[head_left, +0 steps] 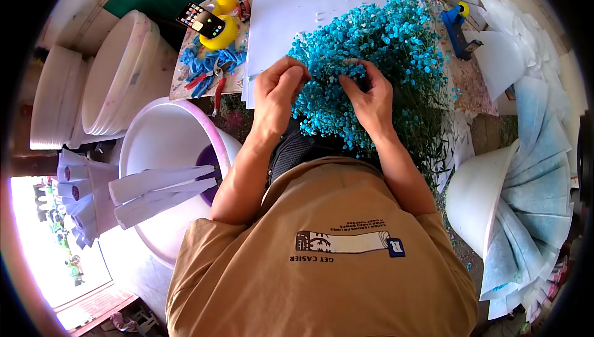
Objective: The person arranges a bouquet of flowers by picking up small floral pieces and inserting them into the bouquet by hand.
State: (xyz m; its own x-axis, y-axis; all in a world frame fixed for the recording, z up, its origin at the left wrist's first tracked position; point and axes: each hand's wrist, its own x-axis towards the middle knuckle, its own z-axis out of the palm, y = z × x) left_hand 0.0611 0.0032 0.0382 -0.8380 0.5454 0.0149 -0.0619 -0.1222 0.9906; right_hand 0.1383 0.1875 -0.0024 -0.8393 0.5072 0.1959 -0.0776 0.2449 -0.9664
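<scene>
Reaching forward from bent elbows, both forearms converge on the blue flowers [371, 34], as I view them remotely through the head camera.

Item: left hand [276, 92]. Raised at the left edge of the blooms; back of the hand upward, fingers curled inward, thumb lying close to the index finger. Grip narrow; whether it pinches a stem I cannot tell.

Item: right hand [374, 94]. Set in the near part of the blooms; wrist angled inward, thumb pointing toward the left hand, fingers bent, their tips partly hidden. Grip shows a gap between thumb and index finger; I cannot tell whether it closes on any bloom.

Item: blue flowers. One bushy mass, spread over a white sheet [278, 21] and past the near edge of the table [467, 83]; green stems toward the right.

Item: table, left part. Phone [197, 17] tilted against a yellow roll [224, 35]; crumpled blue strips [204, 58]; red-handled cutter [219, 94] overlapping them.

Item: table, right part. Blue tape dispenser [455, 32].

Item: floor-side containers. White bucket [176, 114] at left; white tub [464, 194] at right, with pale paper wraps [535, 176].
</scene>
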